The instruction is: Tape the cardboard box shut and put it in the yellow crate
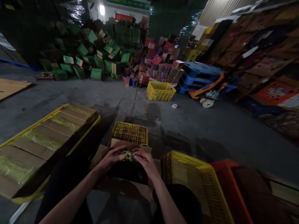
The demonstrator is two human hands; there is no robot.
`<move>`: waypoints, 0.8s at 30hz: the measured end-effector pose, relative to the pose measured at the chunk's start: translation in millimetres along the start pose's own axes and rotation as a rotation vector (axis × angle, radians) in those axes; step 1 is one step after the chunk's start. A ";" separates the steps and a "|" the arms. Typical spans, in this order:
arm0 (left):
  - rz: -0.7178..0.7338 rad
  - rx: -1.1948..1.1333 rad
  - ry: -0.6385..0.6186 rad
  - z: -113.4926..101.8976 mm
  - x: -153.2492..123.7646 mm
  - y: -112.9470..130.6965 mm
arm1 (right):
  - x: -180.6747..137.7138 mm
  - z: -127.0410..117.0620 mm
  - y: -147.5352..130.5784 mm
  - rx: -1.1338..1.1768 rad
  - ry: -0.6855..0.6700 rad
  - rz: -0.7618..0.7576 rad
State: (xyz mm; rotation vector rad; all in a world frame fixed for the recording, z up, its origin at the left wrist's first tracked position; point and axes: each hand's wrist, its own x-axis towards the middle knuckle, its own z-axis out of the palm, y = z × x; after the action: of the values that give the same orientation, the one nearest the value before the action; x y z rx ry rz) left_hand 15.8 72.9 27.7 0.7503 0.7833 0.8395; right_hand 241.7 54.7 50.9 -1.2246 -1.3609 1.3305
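An opened cardboard box (100, 155) sits in front of me between my knees, its flaps folded outward. Dark contents or a dark lining (128, 172) fill it, too dim to tell which. At the far side of the box, my left hand (113, 158) and my right hand (142, 155) close in from both sides on a small yellow-green thing (129, 156) with a shiny, crumpled look. Its kind does not show. The fingers of both hands are bent and touch it, the right ones in a pinch. An upturned yellow crate (130, 132) stands just behind the box.
At left, a yellow tray (35, 126) holds several taped cartons (56, 124). To my right are a yellow crate (198, 165) and a red bin (224, 168). Farther off stand another yellow crate (161, 91), blue pallets (201, 70), an orange pallet jack (205, 90) and heaped green boxes (95, 73).
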 end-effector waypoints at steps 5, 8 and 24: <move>-0.010 0.005 -0.065 3.7 -3.6 5.0 | -2.2 -0.8 0.6 -0.001 0.025 0.042; -0.010 0.064 -0.119 3.5 -3.7 4.0 | -3.1 -1.7 4.9 -0.020 0.054 0.098; -0.130 0.408 -0.183 3.9 -1.4 0.0 | -1.3 6.6 8.7 -0.176 0.055 0.060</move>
State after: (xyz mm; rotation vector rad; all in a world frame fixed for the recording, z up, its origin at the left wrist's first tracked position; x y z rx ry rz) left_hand 18.4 70.7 30.0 1.1084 0.8385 0.4883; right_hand 236.2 51.9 41.8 -1.4193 -1.4359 1.2295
